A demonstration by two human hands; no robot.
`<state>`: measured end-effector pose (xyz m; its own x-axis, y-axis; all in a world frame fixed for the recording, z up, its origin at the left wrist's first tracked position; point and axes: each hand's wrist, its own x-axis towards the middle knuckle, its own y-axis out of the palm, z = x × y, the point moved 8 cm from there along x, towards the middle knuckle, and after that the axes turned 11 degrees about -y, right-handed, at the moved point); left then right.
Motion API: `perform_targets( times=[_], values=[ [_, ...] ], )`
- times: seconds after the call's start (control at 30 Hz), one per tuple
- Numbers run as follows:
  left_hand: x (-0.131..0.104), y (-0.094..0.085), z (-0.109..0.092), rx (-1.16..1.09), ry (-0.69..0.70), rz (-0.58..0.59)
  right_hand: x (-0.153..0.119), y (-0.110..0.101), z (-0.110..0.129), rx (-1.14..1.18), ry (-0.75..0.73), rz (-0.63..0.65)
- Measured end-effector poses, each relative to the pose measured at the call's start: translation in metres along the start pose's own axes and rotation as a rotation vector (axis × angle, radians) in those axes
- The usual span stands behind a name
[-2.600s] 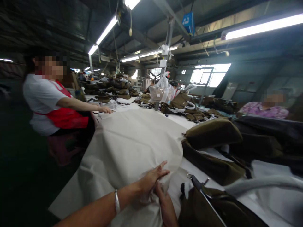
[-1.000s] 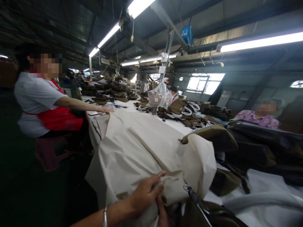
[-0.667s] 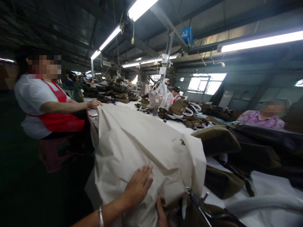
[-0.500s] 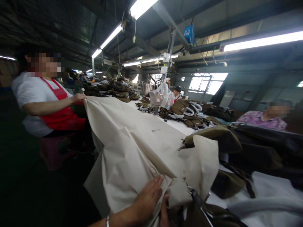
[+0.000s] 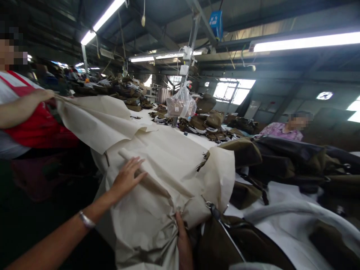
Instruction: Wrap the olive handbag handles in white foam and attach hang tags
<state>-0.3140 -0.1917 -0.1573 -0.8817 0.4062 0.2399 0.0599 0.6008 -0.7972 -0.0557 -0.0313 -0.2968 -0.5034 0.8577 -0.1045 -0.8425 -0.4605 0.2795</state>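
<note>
A large cream sheet [image 5: 168,150] lies creased over the table and hangs off its near left edge. My left hand [image 5: 128,179], with a silver bracelet at the wrist, rests on the sheet with its fingers spread. Lower down, my right hand [image 5: 182,236] has gathered folds of the sheet at its fingers; part of this hand is hidden by the cloth. At the far left, a co-worker's hand [image 5: 45,95] holds the sheet's far corner. Just right of my right hand lies a dark olive bag [image 5: 219,243] with a metal ring and strap.
Dark olive bags [image 5: 281,161] are heaped on the right, near a wrapped, curved handle [image 5: 298,208]. More bags [image 5: 210,120] lie further back by a post with a hanging plastic bag [image 5: 182,105]. Another person [image 5: 281,129] is behind the right heap.
My left hand has moved up and left along the sheet, away from my right hand, and its fingers have spread. The co-worker's end of the sheet has shifted left in view, as the camera turned right.
</note>
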Motion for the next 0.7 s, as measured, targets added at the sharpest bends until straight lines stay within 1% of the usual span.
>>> perform_targets(
  times=[0.03, 0.07, 0.13, 0.17, 0.23, 0.27, 0.33, 0.47, 0.6, 0.7],
  values=[
    [0.019, -0.009, 0.020, 0.055, -0.078, -0.036, -0.002, -0.001, -0.002, 0.023, 0.022, -0.026],
    [0.036, -0.014, 0.038, 0.107, -0.144, -0.045, -0.004, -0.001, -0.004, 0.049, 0.055, -0.046],
    [0.059, -0.017, 0.068, 0.186, -0.236, -0.034, -0.007, 0.002, -0.008, 0.103, 0.132, -0.042],
    [0.066, -0.016, 0.078, 0.219, -0.265, -0.017, -0.009, 0.004, -0.010, 0.120, 0.161, -0.035],
    [0.072, -0.012, 0.089, 0.277, -0.278, 0.006, -0.009, 0.006, -0.010, 0.123, 0.174, -0.035],
    [0.072, -0.010, 0.091, 0.303, -0.266, 0.010, -0.008, 0.005, -0.009, 0.119, 0.163, -0.047],
    [0.073, -0.005, 0.087, 0.349, -0.213, 0.011, -0.006, 0.005, -0.007, 0.119, 0.148, -0.050],
    [0.081, 0.001, 0.075, 0.386, -0.119, 0.015, -0.005, 0.010, -0.008, 0.164, 0.155, 0.014],
    [0.097, 0.001, 0.064, 0.355, -0.113, 0.041, -0.007, 0.007, -0.011, 0.157, 0.168, -0.040],
    [0.102, 0.001, 0.048, 0.269, -0.086, 0.072, -0.006, 0.007, -0.005, 0.150, 0.126, -0.055]
  ],
)
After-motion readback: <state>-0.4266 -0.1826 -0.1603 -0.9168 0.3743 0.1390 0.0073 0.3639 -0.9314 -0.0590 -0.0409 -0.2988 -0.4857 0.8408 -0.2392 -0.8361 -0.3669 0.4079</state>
